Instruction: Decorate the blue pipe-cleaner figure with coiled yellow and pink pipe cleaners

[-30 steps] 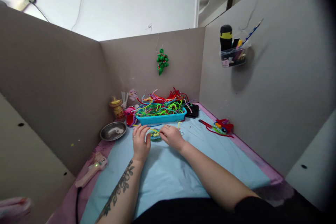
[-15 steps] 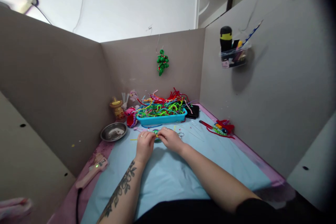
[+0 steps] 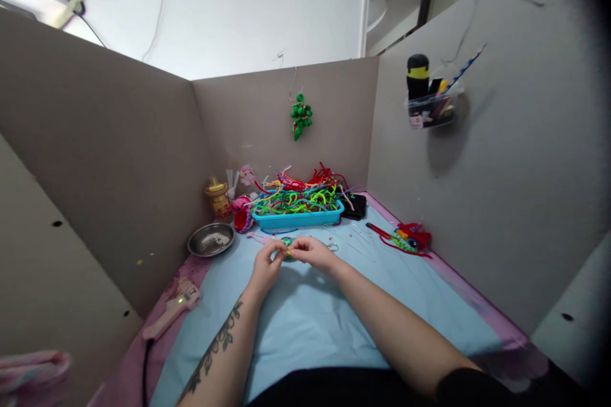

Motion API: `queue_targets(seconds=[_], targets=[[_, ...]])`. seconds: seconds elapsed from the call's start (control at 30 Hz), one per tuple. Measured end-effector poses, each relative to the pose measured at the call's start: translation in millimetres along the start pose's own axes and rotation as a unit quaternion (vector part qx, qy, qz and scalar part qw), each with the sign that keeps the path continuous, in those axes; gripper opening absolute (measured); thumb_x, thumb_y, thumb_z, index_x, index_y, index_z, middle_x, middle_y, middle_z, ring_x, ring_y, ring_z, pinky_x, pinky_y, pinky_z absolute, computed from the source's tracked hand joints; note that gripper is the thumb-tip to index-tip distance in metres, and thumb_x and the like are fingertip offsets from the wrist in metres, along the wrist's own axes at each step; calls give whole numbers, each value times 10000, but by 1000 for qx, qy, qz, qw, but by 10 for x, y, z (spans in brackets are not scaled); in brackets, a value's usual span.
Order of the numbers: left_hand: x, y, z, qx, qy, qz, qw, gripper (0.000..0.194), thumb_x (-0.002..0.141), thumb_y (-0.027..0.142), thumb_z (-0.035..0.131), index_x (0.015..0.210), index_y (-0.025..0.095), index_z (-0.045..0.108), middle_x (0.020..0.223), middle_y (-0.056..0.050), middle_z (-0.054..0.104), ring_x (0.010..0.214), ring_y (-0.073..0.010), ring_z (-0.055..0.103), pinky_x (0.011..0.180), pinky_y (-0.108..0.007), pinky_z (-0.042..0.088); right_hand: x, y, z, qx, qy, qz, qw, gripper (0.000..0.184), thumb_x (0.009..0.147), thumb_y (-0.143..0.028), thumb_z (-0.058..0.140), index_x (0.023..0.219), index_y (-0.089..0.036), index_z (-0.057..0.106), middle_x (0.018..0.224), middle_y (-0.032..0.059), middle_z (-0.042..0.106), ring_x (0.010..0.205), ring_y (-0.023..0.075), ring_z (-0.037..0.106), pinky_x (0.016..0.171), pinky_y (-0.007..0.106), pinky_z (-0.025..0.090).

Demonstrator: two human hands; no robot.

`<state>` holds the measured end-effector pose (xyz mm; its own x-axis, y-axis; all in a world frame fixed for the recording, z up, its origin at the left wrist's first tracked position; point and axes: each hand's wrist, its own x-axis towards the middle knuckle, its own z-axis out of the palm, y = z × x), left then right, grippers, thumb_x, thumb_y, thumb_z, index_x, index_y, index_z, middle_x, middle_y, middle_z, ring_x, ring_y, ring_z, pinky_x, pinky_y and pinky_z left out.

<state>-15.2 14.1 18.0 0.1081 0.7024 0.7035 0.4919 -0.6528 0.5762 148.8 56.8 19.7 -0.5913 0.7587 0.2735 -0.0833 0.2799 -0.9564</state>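
Note:
My left hand [image 3: 267, 262] and my right hand [image 3: 312, 251] meet over the middle of the blue cloth, fingertips pinched close together. Between them shows a small bit of yellow pipe cleaner [image 3: 288, 253], held by both. Just behind the fingers lies a round green and blue piece [image 3: 287, 241], partly covered by my hands. The metal loops of what look like scissors [image 3: 333, 247] stick out beyond my right hand. A blue tray [image 3: 300, 219] heaped with pipe cleaners [image 3: 305, 199] in many colours stands behind.
A metal bowl [image 3: 210, 240] with small white bits sits at the left, with a pink glue gun [image 3: 174, 313] nearer me. Colourful pipe-cleaner pieces [image 3: 410, 237] lie at right. Grey partitions [image 3: 281, 121] enclose the table; a green ornament [image 3: 301, 117] and a clear caddy [image 3: 432, 111] hang there.
The yellow pipe cleaner's end that stuck out left of my left hand no longer shows. Both hands stay together, fingers slightly shifted. The whole view has moved a little.

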Motion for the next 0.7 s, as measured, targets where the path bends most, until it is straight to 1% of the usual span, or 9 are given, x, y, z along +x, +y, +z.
queue_targets(seconds=[0.1,0.2,0.4,0.6,0.7], targets=[[7,-3,8,-45,-17,-32,998,101,803,253,551,733,183,573,748,-30,596,734,-162,566,700,-285,454,-11,-16,-8,30,-9,-4,1000,323,679,-449,680,695,-142,580,564,-43,496,506,69,390,510,211,290],[5,-4,12,-59,-27,-41,997,105,796,263,562,733,181,580,747,-28,588,736,-161,563,706,-286,452,-20,-19,-9,37,-6,-9,999,333,658,-444,704,675,-141,567,577,-43,496,526,70,398,533,213,301],[0,34,5,-49,-37,-25,998,89,802,219,538,732,182,578,753,-26,584,743,-153,547,720,-281,440,-15,19,-19,-18,7,-6,1000,377,647,-483,703,648,-144,537,569,-52,460,517,67,365,507,205,279],[4,67,3,-13,-28,-14,999,89,801,206,517,733,184,570,755,-33,589,759,-161,553,726,-292,445,-14,6,-5,-66,30,-3,997,398,648,-494,696,612,-146,507,547,-62,420,499,59,330,480,201,253],[8,73,8,6,-20,2,1000,109,812,208,505,730,185,572,761,-42,600,767,-166,555,724,-300,450,-11,-1,2,-63,37,1,997,397,641,-493,698,606,-145,509,533,-64,418,488,58,328,476,203,248]])
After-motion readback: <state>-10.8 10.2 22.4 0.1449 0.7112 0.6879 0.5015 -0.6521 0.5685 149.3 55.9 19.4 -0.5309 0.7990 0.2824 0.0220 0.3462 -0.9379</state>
